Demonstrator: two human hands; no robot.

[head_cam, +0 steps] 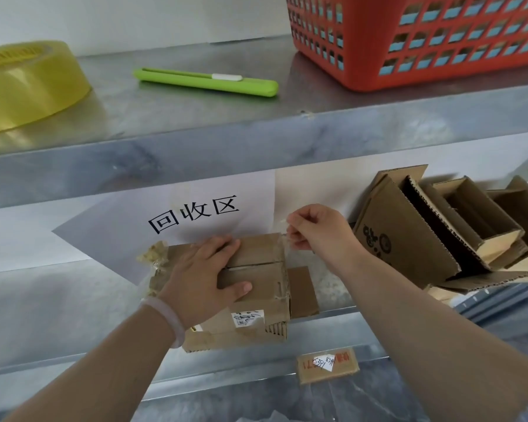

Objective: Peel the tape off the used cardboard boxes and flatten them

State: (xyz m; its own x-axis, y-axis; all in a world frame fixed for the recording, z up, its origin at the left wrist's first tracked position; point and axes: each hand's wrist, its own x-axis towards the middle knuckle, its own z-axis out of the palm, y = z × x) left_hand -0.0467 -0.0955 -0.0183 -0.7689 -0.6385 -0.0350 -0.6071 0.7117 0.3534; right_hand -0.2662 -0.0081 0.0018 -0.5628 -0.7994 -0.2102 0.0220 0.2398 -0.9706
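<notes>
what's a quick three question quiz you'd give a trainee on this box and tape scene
1. True or false: the left hand lies flat on top of the cardboard box.
2. What does the right hand pinch? A) green knife B) clear tape C) red basket
3. Fill in: the yellow tape roll sits on the ___ shelf.
Key: 1 true; 2 B; 3 upper.
</notes>
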